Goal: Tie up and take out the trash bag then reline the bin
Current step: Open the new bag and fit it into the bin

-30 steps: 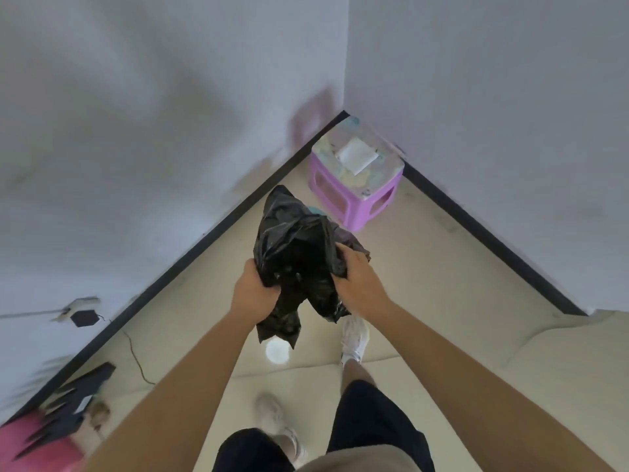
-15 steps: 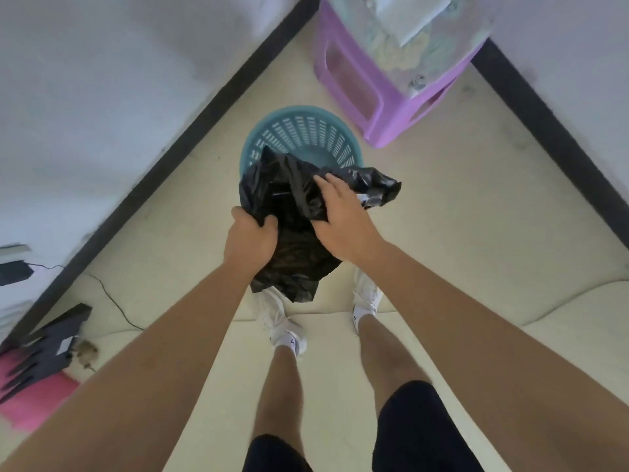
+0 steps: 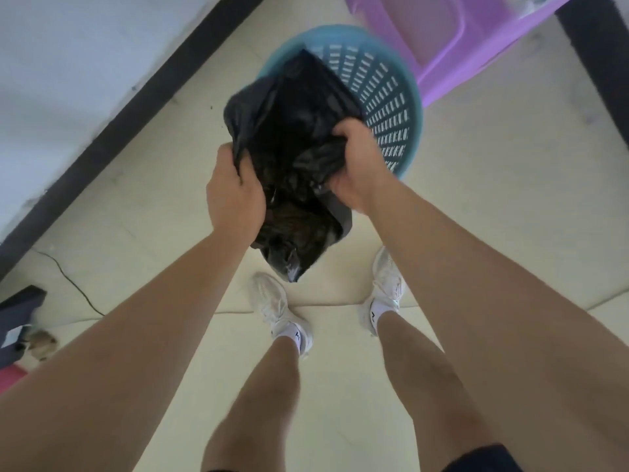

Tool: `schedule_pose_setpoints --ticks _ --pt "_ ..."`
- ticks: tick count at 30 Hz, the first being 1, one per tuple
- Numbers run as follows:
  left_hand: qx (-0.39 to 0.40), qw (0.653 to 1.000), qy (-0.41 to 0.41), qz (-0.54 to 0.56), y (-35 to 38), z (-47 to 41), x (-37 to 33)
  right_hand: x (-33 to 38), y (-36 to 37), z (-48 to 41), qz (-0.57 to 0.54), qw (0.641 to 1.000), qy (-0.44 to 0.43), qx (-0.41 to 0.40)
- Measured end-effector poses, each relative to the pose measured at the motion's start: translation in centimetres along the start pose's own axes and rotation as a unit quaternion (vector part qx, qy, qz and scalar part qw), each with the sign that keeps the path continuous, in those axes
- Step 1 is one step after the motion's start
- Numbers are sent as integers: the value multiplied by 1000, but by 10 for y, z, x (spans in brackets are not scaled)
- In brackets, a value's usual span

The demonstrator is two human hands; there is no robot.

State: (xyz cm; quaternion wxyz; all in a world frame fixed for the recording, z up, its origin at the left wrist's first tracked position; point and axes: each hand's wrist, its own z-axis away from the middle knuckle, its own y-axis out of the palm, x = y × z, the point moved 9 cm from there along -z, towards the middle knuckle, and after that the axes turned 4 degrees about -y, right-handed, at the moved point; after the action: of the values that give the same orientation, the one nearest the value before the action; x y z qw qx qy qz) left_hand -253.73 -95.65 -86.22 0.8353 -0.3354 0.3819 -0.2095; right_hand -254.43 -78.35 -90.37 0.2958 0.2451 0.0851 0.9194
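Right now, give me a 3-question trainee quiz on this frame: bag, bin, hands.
1. True or false: the black bag already lines the blue bin.
2. Which hands grip the bag? A) left only B) right only C) both
3. Fill in: the purple stool stands ___ the bin.

Key:
1. False; the bag is held above the bin, bunched, not over its rim.
2. C; left hand and right hand each clutch its edge.
3. beside.
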Motion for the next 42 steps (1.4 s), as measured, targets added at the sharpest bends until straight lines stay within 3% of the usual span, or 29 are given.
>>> schedule_pose_setpoints --ticks 2,4,6,7,9,10,14,18,21,22,24,29,33,35,38,42 --pt "-14 1000 19 9 -2 -12 2 15 0 -8 -98 995 -17 7" --pt "-19 999 35 15 -3 -22 3 29 -15 -16 -110 992 -55 -40" --pt "0 999 39 20 5 -32 6 48 -55 -15 118 968 -129 -178" --pt "9 999 32 17 10 -37 8 58 -68 -14 268 925 -151 -224" --pt "12 1000 14 9 19 -44 13 71 -91 -7 485 792 -198 -314" --pt "9 1000 9 5 22 -47 14 71 -99 -7 536 751 -211 -323" --pt "-28 997 47 -46 31 -57 2 61 -111 -34 591 731 -250 -232" --pt "-48 992 84 -78 45 -91 -10 49 -103 -56 651 677 -274 -208" --pt "-74 985 122 -93 53 -117 -22 34 -97 -78 769 556 -233 -213" --pt "-86 982 140 -98 56 -124 -28 34 -96 -81 779 533 -236 -232" --pt "-113 971 176 -112 62 -135 -38 37 -93 -83 750 539 -279 -262" --pt "-175 952 241 -76 64 -151 -56 44 -98 -77 582 624 -432 -292" --pt "-185 925 325 -60 70 -151 -81 60 -105 -79 510 651 -471 -308" --pt "-179 920 344 -50 71 -152 -85 68 -109 -72 452 680 -500 -288" --pt "-142 922 356 -51 63 -149 -90 80 -121 -51 373 758 -453 -285" --pt "-118 900 409 -94 34 -126 -110 103 -156 5 343 754 -413 -378"
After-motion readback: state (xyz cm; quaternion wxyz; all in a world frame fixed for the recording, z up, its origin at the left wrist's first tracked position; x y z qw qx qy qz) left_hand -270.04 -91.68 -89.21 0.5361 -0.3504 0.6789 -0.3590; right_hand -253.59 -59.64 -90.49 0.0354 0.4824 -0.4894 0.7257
